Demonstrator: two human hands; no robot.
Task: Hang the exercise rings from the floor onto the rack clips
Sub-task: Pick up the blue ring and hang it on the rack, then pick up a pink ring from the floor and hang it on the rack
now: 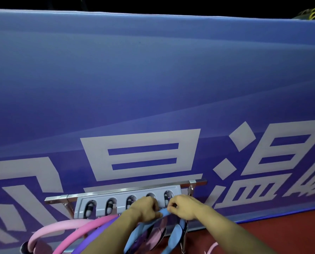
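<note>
both hands (147, 209) grip blue ring (164, 212), rack clips (128, 202)

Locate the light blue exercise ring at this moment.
In the head view, the light blue exercise ring sits low and right of centre, gripped by both the left hand and the right hand just below the grey clip rack.

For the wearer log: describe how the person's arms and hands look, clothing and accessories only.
Both forearms are bare as far as the frame shows: no sleeve or cuff reaches the wrists. The left hand and right hand wear no gloves, and no watch, bracelet or ring is visible. No markings or tape show.
</note>
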